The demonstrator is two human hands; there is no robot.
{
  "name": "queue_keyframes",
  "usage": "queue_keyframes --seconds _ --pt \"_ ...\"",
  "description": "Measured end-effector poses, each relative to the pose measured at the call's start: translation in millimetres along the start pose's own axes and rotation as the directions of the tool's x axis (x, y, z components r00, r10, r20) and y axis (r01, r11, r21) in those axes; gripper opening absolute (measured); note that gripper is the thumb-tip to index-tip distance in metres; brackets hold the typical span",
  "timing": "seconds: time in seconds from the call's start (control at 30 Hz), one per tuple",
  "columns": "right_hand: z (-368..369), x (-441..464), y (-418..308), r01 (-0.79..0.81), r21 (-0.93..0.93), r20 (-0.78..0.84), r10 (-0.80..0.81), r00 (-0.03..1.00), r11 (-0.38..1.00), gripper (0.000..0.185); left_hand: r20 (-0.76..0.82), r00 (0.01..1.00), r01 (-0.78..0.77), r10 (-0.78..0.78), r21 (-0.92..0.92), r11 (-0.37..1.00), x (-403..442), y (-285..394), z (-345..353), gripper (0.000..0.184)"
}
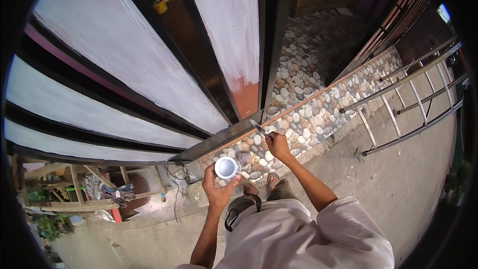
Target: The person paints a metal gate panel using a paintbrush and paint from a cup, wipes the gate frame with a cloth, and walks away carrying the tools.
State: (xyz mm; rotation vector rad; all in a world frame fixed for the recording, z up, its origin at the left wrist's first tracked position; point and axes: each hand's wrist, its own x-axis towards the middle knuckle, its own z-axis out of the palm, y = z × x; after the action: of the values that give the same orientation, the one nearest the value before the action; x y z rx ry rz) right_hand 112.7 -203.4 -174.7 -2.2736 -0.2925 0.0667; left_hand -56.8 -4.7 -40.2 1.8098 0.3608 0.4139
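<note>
Over the multicoloured pebble-set step (304, 119), our left hand (217, 189) curls round a round white tub (227, 158); our right hand (278, 146), closed, grips a slim dark-handled brush (259, 128) near the long black bottom rail (221, 138). Tub tilt could spill; wrist slip could smear the rail.

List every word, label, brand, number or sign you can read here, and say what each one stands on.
None can be read.
Tub: no lettering shows on the side in view.
Brush: too small to tell if its handle is marked.
Ladder: no legible label.
Yellow item: too small and blurred to read.
</note>
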Motion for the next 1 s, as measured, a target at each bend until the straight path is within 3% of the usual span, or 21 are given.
queue_keyframes --seconds 0.17,0.23,0.27,0.37,0.43,0.53,0.6,0.63,0.7,0.73,0.8,0.93,1.0 --pt "6.2 -54.2 75.3 -0.045 0.115 0.104 0.033 0.994 0.992 0.018 -0.048 0.999 0.025 -0.026 -0.010 1.000 -22.8 -16.3 30.5 0.057" --pt "-4.1 -67.9 77.6 -0.247 0.219 0.170 0.212 0.962 0.944 0.017 -0.054 0.998 0.042 -0.042 -0.004 0.999 -28.8 -28.5 40.8 0.057" --pt "-7.8 -74.2 80.2 -0.189 0.203 0.183 0.152 0.971 0.961 0.025 -0.046 0.998 0.049 -0.049 0.004 0.999 -30.3 -33.3 45.7 0.058" --pt "-19.1 -81.0 80.7 -0.258 0.211 0.257 0.201 0.945 0.943 0.024 -0.017 0.998 0.063 -0.063 0.030 0.998 -31.7 -54.3 55.8 0.059" --pt "-16.2 -86.3 90.8 -0.171 0.300 0.201 0.112 0.973 0.939 0.025 0.005 0.996 0.086 -0.086 -0.037 0.996 -27.8 -64.2 63.8 0.058" --pt "-13.3 -82.0 97.4 -0.352 0.307 0.324 0.251 0.912 0.884 0.024 0.046 0.994 0.099 -0.099 0.000 0.995 -16.9 -97.4 70.4 0.060" --pt "-14.2 -72.0 85.7 -0.408 0.366 0.431 0.236 0.871 0.837 0.043 0.065 0.996 0.061 -0.062 0.017 0.998 -10.5 -132.4 75.0 0.061" --pt "-17.4 -61.2 78.5 -0.416 0.362 0.434 0.244 0.867 0.834 0.043 0.070 0.995 0.069 -0.070 0.016 0.997 -5.9 -153.5 78.2 0.061" --pt "-6.4 -38.5 92.8 -0.139 0.150 0.561 0.031 0.827 0.979 0.073 0.052 0.998 0.040 -0.042 0.042 0.998 0.2 -217.0 96.5 0.062" --pt "16.8 -32.7 115.4 -0.155 0.141 0.571 0.048 0.820 0.978 0.073 0.049 0.997 0.053 -0.055 0.029 0.998 1.7 -254.7 103.8 0.063" --pt "57.4 -28.2 150.3 0.089 0.257 0.479 -0.207 0.853 0.962 0.084 0.038 0.997 0.059 -0.061 0.049 0.997 2.8 -306.4 108.1 0.063" --pt "137.9 -18.0 236.8 0.102 0.180 0.534 -0.185 0.825 0.978 0.085 0.024 0.994 0.106 -0.107 0.028 0.994 5.6 -410.2 125.2 0.064" --pt "175.6 -11.5 269.8 0.088 0.180 0.507 -0.169 0.845 0.980 0.059 0.016 0.996 0.087 -0.088 0.061 0.994 4.9 -456.4 130.3 0.064"
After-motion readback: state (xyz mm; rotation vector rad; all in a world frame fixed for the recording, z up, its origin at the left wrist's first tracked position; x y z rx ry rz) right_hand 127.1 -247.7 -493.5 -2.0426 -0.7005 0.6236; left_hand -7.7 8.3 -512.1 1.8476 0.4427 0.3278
